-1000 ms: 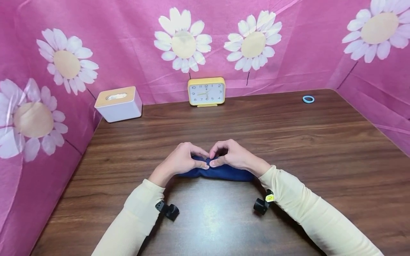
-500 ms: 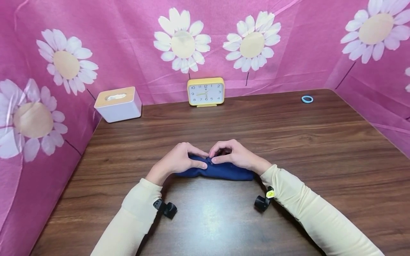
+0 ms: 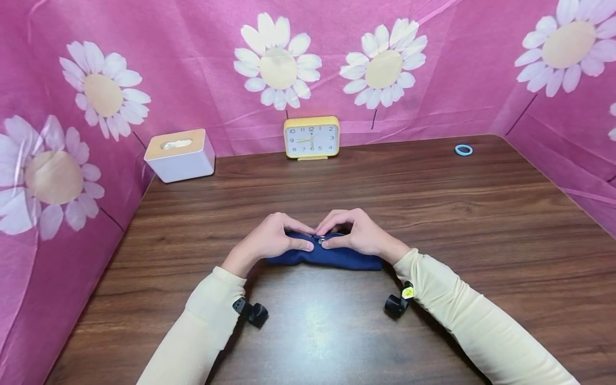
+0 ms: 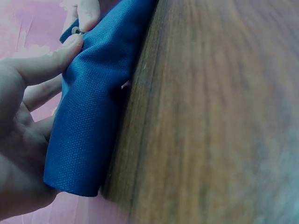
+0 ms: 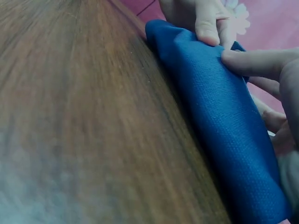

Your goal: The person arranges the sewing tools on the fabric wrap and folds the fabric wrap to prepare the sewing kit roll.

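Observation:
A long blue fabric pouch [image 3: 337, 258] lies across the table, bunched near its middle. A small round metal piece, like a snap button [image 3: 322, 240], shows at its top edge between the two thumbs. My left hand [image 3: 271, 235] grips the pouch left of this piece, thumb in front and fingers behind. From the other side my right hand [image 3: 363, 235] pinches the top edge beside the metal piece. In the left wrist view the metal piece [image 4: 76, 31] sits by the left thumb tip. The right wrist view shows the weave of the pouch [image 5: 224, 116]; some fingertips are hidden behind it.
A tissue box [image 3: 180, 160] with a wooden top stands at the back left of the brown table [image 3: 433, 198]. A yellow clock [image 3: 312, 139] is at the back middle. To the far right lies a light blue ring [image 3: 463, 150]. Pink flowered cloth surrounds the table.
My right hand has shifted slightly right along the pouch's top edge. The metal piece now shows between the thumbs. My left hand keeps nearly the same place.

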Demonstrator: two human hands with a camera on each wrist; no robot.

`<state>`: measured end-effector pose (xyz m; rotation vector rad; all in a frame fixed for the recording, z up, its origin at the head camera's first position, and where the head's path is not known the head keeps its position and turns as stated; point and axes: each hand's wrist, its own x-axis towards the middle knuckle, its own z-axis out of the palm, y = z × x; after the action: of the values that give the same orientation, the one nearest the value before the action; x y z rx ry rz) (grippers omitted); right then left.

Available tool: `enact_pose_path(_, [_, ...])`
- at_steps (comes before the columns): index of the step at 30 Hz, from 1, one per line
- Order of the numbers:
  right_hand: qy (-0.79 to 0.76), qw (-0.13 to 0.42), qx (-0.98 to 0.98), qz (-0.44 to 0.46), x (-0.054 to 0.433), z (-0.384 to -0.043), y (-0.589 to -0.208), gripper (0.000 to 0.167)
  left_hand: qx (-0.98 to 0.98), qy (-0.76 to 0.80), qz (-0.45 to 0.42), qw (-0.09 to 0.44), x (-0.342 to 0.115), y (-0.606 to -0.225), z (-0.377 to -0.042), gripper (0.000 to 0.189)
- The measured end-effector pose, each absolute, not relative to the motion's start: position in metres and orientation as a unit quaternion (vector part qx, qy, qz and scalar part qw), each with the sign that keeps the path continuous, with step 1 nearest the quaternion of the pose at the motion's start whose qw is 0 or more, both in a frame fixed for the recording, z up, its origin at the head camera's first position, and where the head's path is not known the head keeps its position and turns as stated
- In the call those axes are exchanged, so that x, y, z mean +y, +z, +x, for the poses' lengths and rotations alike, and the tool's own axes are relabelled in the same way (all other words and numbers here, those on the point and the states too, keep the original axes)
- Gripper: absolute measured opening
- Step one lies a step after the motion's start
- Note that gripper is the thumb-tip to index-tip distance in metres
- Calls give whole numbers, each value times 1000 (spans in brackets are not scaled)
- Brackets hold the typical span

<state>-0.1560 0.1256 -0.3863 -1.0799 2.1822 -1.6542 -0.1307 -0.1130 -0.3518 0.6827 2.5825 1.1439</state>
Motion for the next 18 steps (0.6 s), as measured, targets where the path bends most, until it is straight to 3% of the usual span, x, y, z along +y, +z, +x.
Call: enact_pose_path(18, [-538,-20,727,-426,121,-150,-391,15,881,398,232,108,-112,-352,-129,22])
